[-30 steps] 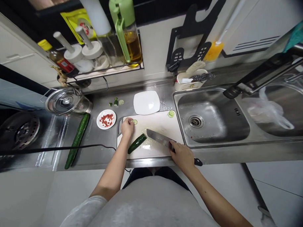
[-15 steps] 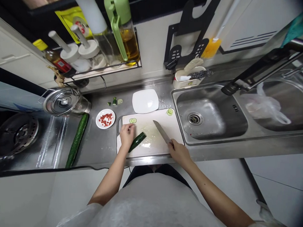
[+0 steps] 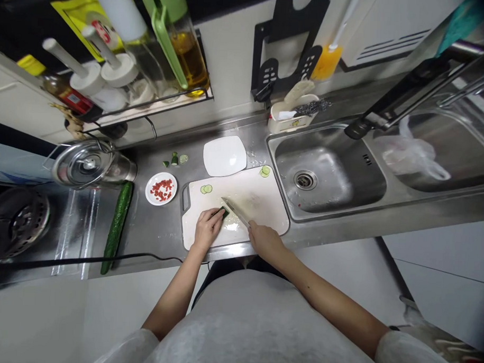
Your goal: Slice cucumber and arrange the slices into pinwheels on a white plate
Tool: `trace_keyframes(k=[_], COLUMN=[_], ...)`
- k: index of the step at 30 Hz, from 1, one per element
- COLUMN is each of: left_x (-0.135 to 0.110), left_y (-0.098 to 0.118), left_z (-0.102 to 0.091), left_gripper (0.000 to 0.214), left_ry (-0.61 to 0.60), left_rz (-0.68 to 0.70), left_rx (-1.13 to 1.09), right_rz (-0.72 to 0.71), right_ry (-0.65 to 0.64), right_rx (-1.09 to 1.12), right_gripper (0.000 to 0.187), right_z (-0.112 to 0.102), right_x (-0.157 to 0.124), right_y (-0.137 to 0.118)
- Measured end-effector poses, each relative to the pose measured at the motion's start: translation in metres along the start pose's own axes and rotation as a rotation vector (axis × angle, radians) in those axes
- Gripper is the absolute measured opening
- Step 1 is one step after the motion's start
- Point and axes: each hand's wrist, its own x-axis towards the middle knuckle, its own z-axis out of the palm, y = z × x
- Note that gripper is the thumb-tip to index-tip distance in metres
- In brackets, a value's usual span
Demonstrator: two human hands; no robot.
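My left hand (image 3: pixel 208 228) is closed over a cucumber piece (image 3: pixel 225 212) on the white cutting board (image 3: pixel 266 217). Only the dark green end of that piece shows beyond my fingers. In my right hand (image 3: pixel 266 240) is the handle of a kitchen knife (image 3: pixel 235 212). Its blade points away and to the left, close beside the end of the cucumber piece. Thin cucumber slices (image 3: pixel 206 188) rest at the board's upper left, and more slices (image 3: pixel 265 171) lie at its upper right corner.
Behind the board sits a white square plate (image 3: pixel 224 156). To the left are a small plate (image 3: pixel 148 191) of red bits, a whole cucumber (image 3: pixel 117 227), cucumber offcuts (image 3: pixel 174 159) and a lidded steel pot (image 3: pixel 125 169). At right are a sink (image 3: pixel 329 179) and a faucet (image 3: pixel 395 99).
My left hand has come down onto the cucumber piece and now covers most of it. The knife has moved left to the piece's end. The view has shifted slightly.
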Motion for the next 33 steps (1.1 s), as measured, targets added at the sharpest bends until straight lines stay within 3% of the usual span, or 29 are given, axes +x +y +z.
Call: trace_keyframes(k=[23,33], left_x=[-0.001,0.002], left_y=[-0.005,-0.004], left_z=[0.005,0.002], left_gripper=[0.027,0.026], left_ry=[0.0,-0.019], left_rz=[-0.002,-0.017], left_rx=[-0.001,-0.011], right_rz=[-0.031,-0.034], right_ry=[-0.022,-0.055], right_rx=[-0.009,0.02], right_gripper=[0.025,0.024], right_z=[0.017,0.011], right_x=[0.0,0.003], right_y=[-0.019,-0.02])
